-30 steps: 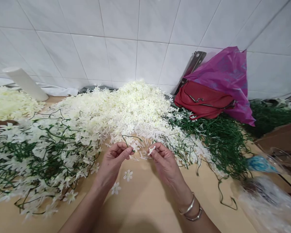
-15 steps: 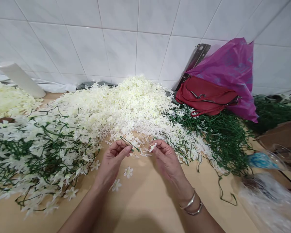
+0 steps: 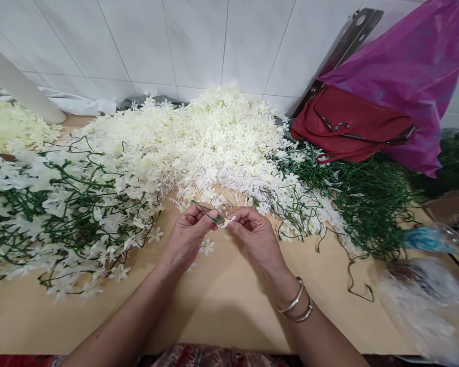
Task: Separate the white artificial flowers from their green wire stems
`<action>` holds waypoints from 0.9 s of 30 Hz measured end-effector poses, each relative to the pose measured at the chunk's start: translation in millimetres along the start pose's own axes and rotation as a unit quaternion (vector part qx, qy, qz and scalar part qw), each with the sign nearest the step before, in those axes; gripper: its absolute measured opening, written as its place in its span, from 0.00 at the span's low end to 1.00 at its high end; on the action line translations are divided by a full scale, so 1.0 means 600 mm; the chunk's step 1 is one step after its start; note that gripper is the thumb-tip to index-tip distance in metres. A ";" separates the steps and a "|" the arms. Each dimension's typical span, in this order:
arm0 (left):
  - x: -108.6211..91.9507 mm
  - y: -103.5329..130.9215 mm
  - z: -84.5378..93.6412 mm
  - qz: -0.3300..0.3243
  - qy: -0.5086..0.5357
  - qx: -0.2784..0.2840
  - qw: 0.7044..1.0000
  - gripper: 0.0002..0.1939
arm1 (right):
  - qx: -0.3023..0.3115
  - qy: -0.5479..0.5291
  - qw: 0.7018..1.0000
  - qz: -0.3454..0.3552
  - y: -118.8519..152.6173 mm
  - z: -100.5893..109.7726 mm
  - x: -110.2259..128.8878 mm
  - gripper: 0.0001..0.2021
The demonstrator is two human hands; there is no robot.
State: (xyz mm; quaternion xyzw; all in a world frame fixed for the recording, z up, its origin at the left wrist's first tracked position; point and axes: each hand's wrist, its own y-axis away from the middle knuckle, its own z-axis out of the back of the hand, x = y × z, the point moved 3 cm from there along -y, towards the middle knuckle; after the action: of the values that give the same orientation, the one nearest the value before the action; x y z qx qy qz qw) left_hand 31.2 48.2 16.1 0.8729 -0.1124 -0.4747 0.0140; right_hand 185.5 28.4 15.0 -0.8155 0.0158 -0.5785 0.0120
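Observation:
Pinched between the thumb and fingers of my left hand [image 3: 193, 232] is a green artificial flower stem [image 3: 202, 207]. My right hand [image 3: 254, 234] grips a small white artificial flower [image 3: 227, 221], which meets the stem's end between my fingertips; the exact joint is too small to make out. Just below my hands a loose white blossom [image 3: 206, 247] lies on the table. Behind them spreads a heap of white blossoms [image 3: 222, 132]. Left of my left hand lies a pile of stemmed white flowers [image 3: 72, 214].
Bare green stems [image 3: 371, 209] form a pile at the right. A red handbag [image 3: 352, 125] and a purple plastic bag [image 3: 405, 71] stand behind it against the tiled wall. Clear plastic wrapping [image 3: 424, 311] lies at the table's right side, and a white roll [image 3: 21, 86] leans at the far left.
My hands have come together, bringing the white flower to the end of the green stem. The camera view has tilted downward, showing the table's front edge.

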 end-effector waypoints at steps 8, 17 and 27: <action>0.003 -0.003 0.003 0.001 0.001 -0.006 1.000 0.15 | 0.014 0.023 1.000 0.006 -0.001 -0.002 0.003 0.05; 0.001 -0.003 0.000 -0.017 -0.040 -0.001 0.999 0.16 | 0.018 -0.015 1.000 -0.018 -0.002 -0.004 -0.002 0.05; 0.006 -0.004 0.003 -0.025 -0.054 0.015 0.998 0.14 | 0.002 -0.034 0.999 -0.038 -0.001 0.000 -0.007 0.07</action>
State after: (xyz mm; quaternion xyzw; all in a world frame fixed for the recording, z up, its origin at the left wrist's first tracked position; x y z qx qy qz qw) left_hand 32.0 49.8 12.0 0.8485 -0.0980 -0.5197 -0.0173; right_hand 183.9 29.0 10.9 -0.8349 -0.0167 -0.5501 -0.0077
